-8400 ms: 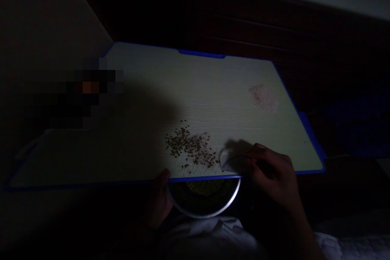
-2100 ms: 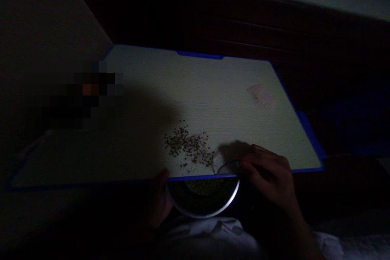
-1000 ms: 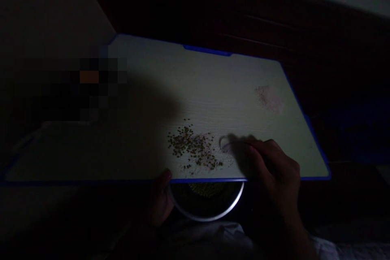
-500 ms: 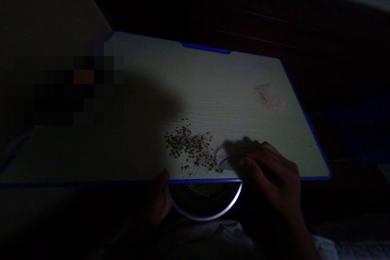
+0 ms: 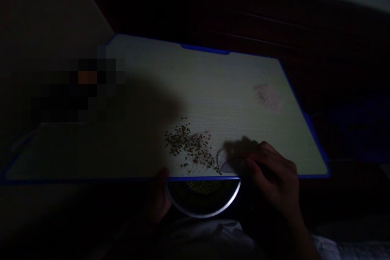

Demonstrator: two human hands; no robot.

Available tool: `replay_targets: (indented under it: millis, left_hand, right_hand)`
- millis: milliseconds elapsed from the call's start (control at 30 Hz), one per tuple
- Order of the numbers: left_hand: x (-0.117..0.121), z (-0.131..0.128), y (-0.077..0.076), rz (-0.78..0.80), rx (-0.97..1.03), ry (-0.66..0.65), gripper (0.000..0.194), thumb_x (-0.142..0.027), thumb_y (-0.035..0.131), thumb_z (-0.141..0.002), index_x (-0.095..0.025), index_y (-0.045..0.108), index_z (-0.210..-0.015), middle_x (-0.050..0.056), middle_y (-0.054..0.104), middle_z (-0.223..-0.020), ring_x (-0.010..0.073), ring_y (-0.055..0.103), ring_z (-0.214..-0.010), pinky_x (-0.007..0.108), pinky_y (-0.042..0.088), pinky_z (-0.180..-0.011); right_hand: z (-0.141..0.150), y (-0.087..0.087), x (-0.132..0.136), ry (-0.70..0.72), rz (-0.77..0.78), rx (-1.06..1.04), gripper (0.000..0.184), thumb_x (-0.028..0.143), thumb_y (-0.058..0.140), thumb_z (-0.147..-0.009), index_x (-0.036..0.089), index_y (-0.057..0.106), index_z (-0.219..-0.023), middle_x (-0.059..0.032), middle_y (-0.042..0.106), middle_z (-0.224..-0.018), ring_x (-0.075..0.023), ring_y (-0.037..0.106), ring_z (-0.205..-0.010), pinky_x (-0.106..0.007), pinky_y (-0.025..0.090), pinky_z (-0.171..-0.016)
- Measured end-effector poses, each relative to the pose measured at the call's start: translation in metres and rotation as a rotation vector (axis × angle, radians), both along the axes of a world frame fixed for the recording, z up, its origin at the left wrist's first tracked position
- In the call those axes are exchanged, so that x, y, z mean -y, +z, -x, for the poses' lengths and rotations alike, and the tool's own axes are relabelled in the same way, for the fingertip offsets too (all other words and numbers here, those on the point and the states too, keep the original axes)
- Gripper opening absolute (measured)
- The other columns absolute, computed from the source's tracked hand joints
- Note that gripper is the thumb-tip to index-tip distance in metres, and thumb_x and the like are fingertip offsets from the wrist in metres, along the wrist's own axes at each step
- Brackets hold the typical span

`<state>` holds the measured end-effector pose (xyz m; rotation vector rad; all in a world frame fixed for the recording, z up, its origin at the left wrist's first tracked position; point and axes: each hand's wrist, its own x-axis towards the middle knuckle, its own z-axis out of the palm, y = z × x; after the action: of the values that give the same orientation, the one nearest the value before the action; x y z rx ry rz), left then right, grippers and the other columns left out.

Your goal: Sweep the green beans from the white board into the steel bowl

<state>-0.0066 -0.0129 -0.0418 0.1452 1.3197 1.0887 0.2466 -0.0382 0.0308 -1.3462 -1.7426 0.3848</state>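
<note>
Green mung-like beans [image 5: 185, 142] lie scattered with pale powdery bits near the front edge of a pale, blue-rimmed tabletop [image 5: 201, 85]. Just right of them, my right hand [image 5: 276, 168] pinches what looks like a spoon [image 5: 225, 162], its rounded end down on the surface. Below the front edge sits a metal bowl [image 5: 210, 214] with more green beans [image 5: 204, 187] in it, partly hidden by the tabletop. My left hand [image 5: 158, 201] is closed around the bowl's left side, thumb up at the table edge; its fingers are mostly in shadow.
A patch of reddish-pale grains [image 5: 268, 97] lies at the tabletop's right. A blurred-out patch [image 5: 82, 85] covers the left side. Pale cloth [image 5: 216, 231] is below the bowl. A dark blue shape [image 5: 362, 130] stands right of the table. The scene is very dim.
The view has shifted very slightly. My right hand and the spoon stay almost in place, and the beans look nearly the same. My left hand still grips the bowl.
</note>
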Motion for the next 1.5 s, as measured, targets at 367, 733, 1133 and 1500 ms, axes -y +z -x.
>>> replay_targets:
  millis: [367, 733, 1133, 1500]
  left_hand:
    - [-0.002, -0.008, 0.010, 0.035, 0.078, 0.040, 0.038, -0.038, 0.094, -0.045, -0.023, 0.067, -0.067, 0.001, 0.072, -0.067, 0.0320, 0.072, -0.098, 0.043, 0.055, -0.101]
    - [-0.006, -0.010, 0.009, 0.097, 0.107, 0.103, 0.021, -0.034, 0.080, -0.052, -0.026, 0.063, -0.061, 0.006, 0.077, -0.073, 0.0374, 0.065, -0.123, 0.047, 0.052, -0.106]
    - [-0.001, -0.003, -0.008, 0.046, 0.242, 0.022, 0.033, -0.042, 0.093, -0.044, -0.026, 0.070, -0.061, 0.005, 0.080, -0.079, 0.0381, 0.065, -0.123, 0.048, 0.049, -0.111]
    - [0.000, -0.002, -0.011, -0.030, 0.257, -0.008, 0.031, -0.042, 0.092, -0.049, -0.023, 0.072, -0.063, 0.008, 0.082, -0.091, 0.0404, 0.058, -0.131, 0.051, 0.046, -0.112]
  right_hand:
    - [-0.001, -0.001, 0.000, 0.054, -0.036, -0.037, 0.021, 0.005, 0.065, -0.090, 0.023, 0.071, -0.101, -0.0012, 0.071, -0.081, -0.0159, 0.058, -0.074, -0.034, 0.048, -0.068]
    - [0.001, 0.002, -0.001, 0.080, -0.017, -0.003, 0.025, 0.006, 0.066, -0.092, 0.025, 0.073, -0.107, -0.0006, 0.071, -0.081, -0.0160, 0.058, -0.075, -0.033, 0.047, -0.067]
    - [0.002, -0.001, 0.001, -0.006, -0.006, 0.014, 0.018, 0.010, 0.066, -0.092, 0.024, 0.073, -0.102, -0.0008, 0.072, -0.082, -0.0165, 0.060, -0.074, -0.033, 0.047, -0.066]
    - [0.005, 0.000, 0.000, -0.064, 0.006, 0.025, 0.019, 0.012, 0.065, -0.094, 0.024, 0.074, -0.106, -0.0026, 0.077, -0.089, -0.0170, 0.062, -0.079, -0.034, 0.049, -0.069]
